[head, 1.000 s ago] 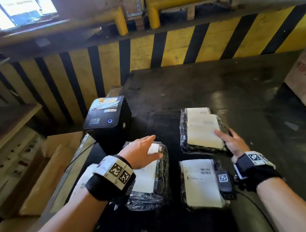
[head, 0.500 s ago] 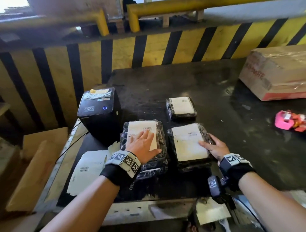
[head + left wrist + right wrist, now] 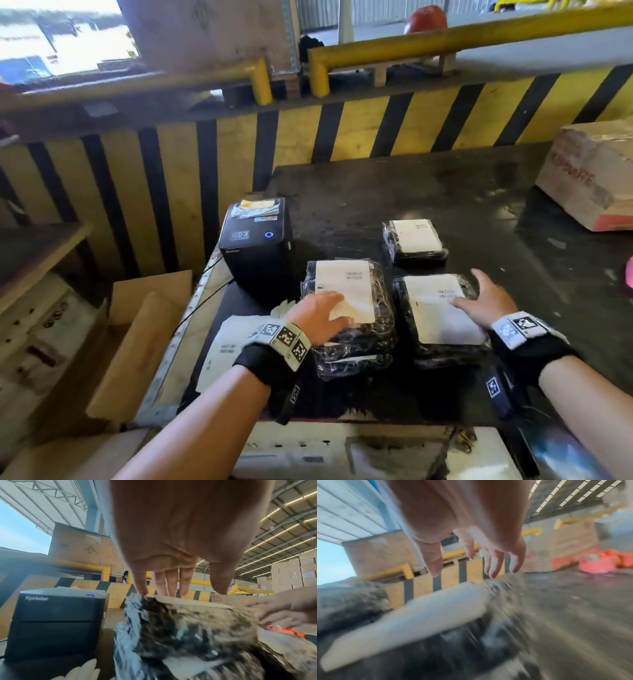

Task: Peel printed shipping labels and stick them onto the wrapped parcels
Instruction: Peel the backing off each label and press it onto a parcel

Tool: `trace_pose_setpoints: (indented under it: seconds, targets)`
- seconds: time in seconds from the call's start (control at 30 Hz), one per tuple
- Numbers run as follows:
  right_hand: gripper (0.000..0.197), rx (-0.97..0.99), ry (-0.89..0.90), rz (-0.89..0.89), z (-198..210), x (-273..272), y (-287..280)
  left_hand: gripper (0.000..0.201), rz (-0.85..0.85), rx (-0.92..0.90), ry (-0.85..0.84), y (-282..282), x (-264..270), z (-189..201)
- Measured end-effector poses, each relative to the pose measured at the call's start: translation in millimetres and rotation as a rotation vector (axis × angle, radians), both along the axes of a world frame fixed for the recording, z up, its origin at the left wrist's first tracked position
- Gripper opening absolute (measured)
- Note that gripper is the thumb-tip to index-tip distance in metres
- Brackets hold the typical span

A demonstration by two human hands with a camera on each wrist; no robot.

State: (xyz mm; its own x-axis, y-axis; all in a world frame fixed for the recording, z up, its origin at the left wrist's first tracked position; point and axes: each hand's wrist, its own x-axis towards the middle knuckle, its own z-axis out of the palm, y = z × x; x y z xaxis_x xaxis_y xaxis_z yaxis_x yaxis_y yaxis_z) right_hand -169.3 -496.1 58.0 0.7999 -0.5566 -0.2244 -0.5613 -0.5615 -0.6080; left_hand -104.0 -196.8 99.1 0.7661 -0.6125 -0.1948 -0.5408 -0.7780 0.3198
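Plastic-wrapped parcels: we count three on the dark table (image 3: 445, 178), each with a white label on top.
Left fingers (image 3: 161, 582): straight, slightly spread, tips down on the label (image 3: 346, 291) of the left parcel (image 3: 349, 318).
Left hand (image 3: 318, 317): flat over that label's near corner; we see nothing gripped.
Right fingers (image 3: 494, 566): extended and relaxed, spread; wrist view is motion-blurred.
Right hand (image 3: 486, 303): we see it resting on the right edge of the right parcel (image 3: 438, 318), thumb lying across its label (image 3: 442, 308); nothing pinched.
Third parcel (image 3: 414, 241): farther back, apart from both hands, labelled.
Printer (image 3: 255, 246): black, blue light lit, just left of the left parcel.
Loose sheets (image 3: 222, 349): white, lying at the table's near left corner.
Cardboard box (image 3: 589, 171): we note it at the table's far right.
Pink object (image 3: 597, 565): near that box; we cannot tell what it is.
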Motion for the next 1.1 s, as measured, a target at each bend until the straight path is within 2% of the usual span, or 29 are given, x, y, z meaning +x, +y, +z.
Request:
trace_pose_setpoints:
  seconds: [0.13, 0.23, 0.3, 0.47, 0.57, 0.7, 0.8, 0.93, 1.1]
  targets:
    - [0.079, 0.002, -0.141, 0.14, 52, 49, 27, 0.049, 0.034, -0.026, 0.04, 9, 21, 15]
    - [0.076, -0.001, -0.253, 0.264, 86, 86, 64, 0.04, 0.141, -0.083, -0.004, 24, 38, 25]
    - [0.074, -0.003, -0.294, 0.36, 102, 105, 96, 0.033, 0.224, -0.11, -0.024, 44, 49, 27]
    - [0.074, -0.002, -0.295, 0.631, 117, 133, 191, 0.038, 0.391, 0.003, 0.004, 110, 63, 7]
    - [0.071, -0.011, -0.259, 0.751, 103, 137, 247, 0.046, 0.394, 0.097, 0.025, 144, 73, -19]
    - [0.076, -0.04, -0.127, 0.783, 62, 140, 305, 0.059, 0.332, 0.141, 0.032, 181, 85, -52]
    - [0.071, -0.064, 0.058, 0.753, 23, 140, 333, 0.063, 0.269, 0.155, 0.079, 206, 95, -79]
    - [0.048, -0.17, 0.317, 0.642, -22, 132, 348, 0.064, 0.165, 0.16, 0.146, 223, 98, -106]
    - [0.042, -0.092, 0.457, 0.536, -67, 129, 354, 0.062, 0.068, 0.186, 0.184, 232, 96, -119]
